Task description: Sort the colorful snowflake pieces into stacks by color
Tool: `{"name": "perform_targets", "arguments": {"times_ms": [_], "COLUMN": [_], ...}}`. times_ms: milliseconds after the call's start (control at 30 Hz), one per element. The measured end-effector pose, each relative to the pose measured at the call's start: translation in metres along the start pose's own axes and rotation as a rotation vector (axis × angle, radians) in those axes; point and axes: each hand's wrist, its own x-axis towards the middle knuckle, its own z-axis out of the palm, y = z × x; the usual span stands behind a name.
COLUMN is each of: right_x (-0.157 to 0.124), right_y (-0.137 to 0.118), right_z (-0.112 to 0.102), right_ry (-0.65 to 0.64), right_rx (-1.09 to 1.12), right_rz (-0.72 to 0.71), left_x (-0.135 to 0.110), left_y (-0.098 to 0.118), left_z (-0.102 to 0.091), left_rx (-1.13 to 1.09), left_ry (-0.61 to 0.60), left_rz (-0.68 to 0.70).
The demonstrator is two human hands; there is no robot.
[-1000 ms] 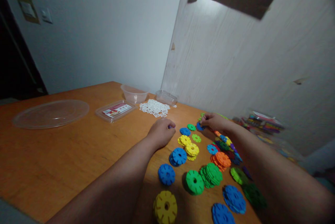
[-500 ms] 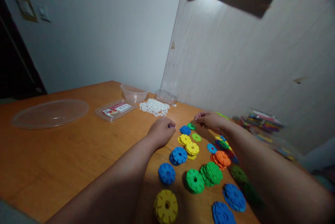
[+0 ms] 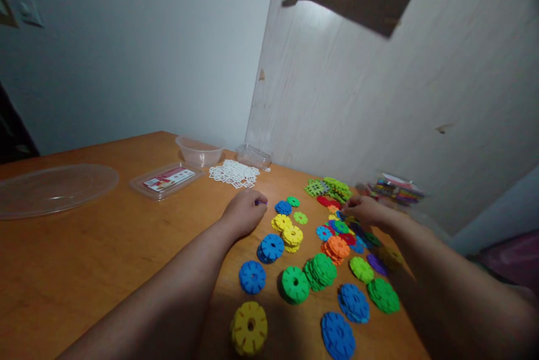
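My left hand (image 3: 244, 213) rests near the table's middle, fingers curled round a small purple piece (image 3: 261, 203) that mostly hides in its grip. Just right of it lie small stacks of slotted plastic discs: blue discs (image 3: 283, 207), a green disc (image 3: 293, 201) and yellow discs (image 3: 292, 235). Over a mixed pile of coloured discs (image 3: 340, 227) is my right hand (image 3: 364, 211), its fingertips pinched together at the far edge of the pile. Whether it has a disc between the fingers is hard to see. Closer to me stand green discs (image 3: 295, 285) and a yellow stack (image 3: 249, 328).
White lattice pieces (image 3: 234, 173) lie heaped at the back, before a clear bowl (image 3: 199, 153) and a clear box (image 3: 254, 155). A labelled lid (image 3: 141, 183) and a large round lid (image 3: 101, 177) are at left. Light-green pieces (image 3: 337, 187) lie by the wall.
My right hand has moved right and down, from beside the small green disc to the mixed pile. My left hand keeps its grip beside the blue discs. The view has turned slightly right.
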Motion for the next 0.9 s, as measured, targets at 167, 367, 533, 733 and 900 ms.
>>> {"name": "perform_targets", "arguments": {"times_ms": [167,367,533,733,900], "right_x": [0.003,0.012,0.012,0.002,0.001], "right_y": [0.005,0.009,0.005,-0.001,-0.002], "right_z": [0.006,0.009,0.005,-0.001,0.003], "right_ry": [-0.043,-0.054,-0.042,0.022,0.069], "right_rx": [-0.042,-0.026,0.046,0.106,0.109], "right_rz": [0.01,0.003,-0.033,-0.043,-0.03], "left_x": [0.0,0.002,0.002,0.001,0.002], "left_y": [-0.001,-0.005,-0.004,-0.003,-0.006], "left_z": [0.0,0.003,0.002,0.002,0.003], "left_rx": [-0.013,-0.03,-0.009,-0.017,-0.034], "left_ry": [-0.001,-0.005,-0.013,0.005,0.002], "left_rz": [-0.012,-0.006,-0.001,0.005,0.016]}}
